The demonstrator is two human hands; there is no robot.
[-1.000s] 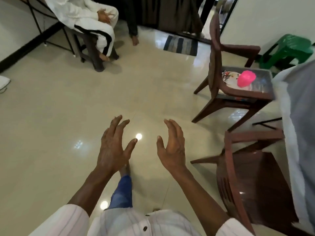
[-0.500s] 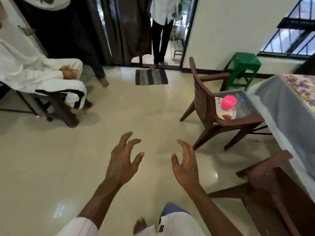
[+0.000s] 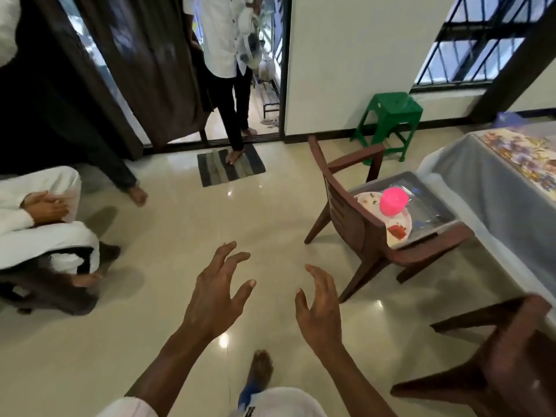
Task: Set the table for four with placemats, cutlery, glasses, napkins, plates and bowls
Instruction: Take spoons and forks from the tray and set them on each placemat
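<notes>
No text, label, brand, number or sign can be read. The small dark tag (image 3: 249, 412) on the wearer's clothing at the bottom edge shows pale marks (too blurred to make out as letters). The patterned placemat (image 3: 523, 158) on the cloth-covered surface (image 3: 481, 182) bears a colourful print with no legible writing. The plate (image 3: 398, 230) on the chair seat carries small dark and red motifs, which cannot be told as words.
</notes>
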